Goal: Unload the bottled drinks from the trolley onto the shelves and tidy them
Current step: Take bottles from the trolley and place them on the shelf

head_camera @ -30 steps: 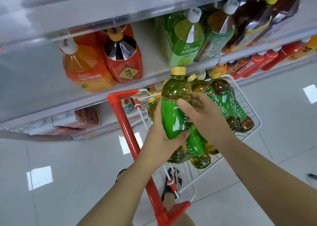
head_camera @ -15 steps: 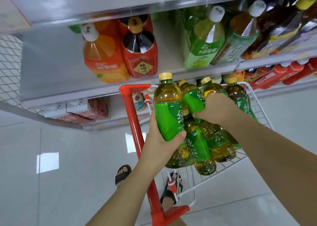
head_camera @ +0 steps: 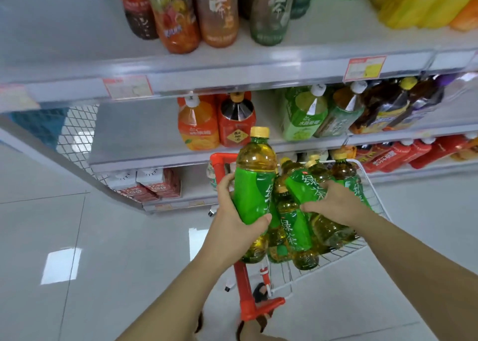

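My left hand (head_camera: pixel 236 220) grips a green-tea bottle (head_camera: pixel 254 182) with a yellow cap, held upright above the trolley (head_camera: pixel 372 203). My right hand (head_camera: pixel 336 204) curls round a second green-labelled bottle (head_camera: pixel 304 189) that leans among several more green-tea bottles (head_camera: pixel 293 230) lying in the white wire basket. The trolley's red handle (head_camera: pixel 244 281) runs below my left wrist. Right behind the basket stand the shelves (head_camera: pixel 144 131), whose middle level has bare room on its left.
An orange juice bottle (head_camera: pixel 198 126) and a red-labelled dark bottle (head_camera: pixel 236 122) stand on the middle shelf, with green bottles (head_camera: pixel 302 115) to their right. Tall bottles (head_camera: pixel 217 12) fill the top shelf. Red cartons (head_camera: pixel 152 185) sit on the bottom shelf. Grey tiled floor lies left.
The view has tilted up, so the top shelf now shows. My left hand keeps its bottle raised; my right hand has closed round another bottle in the basket.
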The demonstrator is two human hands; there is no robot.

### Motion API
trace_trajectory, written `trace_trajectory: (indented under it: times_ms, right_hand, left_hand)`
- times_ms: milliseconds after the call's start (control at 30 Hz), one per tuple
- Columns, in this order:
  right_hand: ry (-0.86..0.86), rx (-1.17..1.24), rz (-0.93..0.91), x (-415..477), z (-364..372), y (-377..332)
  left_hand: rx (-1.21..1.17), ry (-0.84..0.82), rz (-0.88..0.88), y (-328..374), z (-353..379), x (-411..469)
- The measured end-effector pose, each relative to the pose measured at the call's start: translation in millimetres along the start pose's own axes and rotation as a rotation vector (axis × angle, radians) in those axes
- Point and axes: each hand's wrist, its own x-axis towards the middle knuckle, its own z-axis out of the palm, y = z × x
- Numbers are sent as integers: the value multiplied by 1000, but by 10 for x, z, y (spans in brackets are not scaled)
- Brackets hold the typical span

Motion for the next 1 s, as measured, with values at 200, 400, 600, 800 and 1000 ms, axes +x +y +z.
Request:
trace_trajectory:
  times_ms: [200,400,600,800,1000]
  right_hand:
    - [113,229,-229,-894,-323,-397]
    - [214,364,-467,-1585,-465,-1021]
    - [244,440,-602,-1773,-333,-1925]
    - [337,475,-687,-1473,15,-3106]
    - [602,476,-741,-974,282,-4124]
  left_hand:
    - [-31,55,130,559,-337,-393]
    - [-41,195,183,871,-797,-703]
    - [-234,307,84,1096,-1575,-697]
    - [-401,414,53,1305,-2546,-349]
    - [-473,392,-29,1264,-3186,-19]
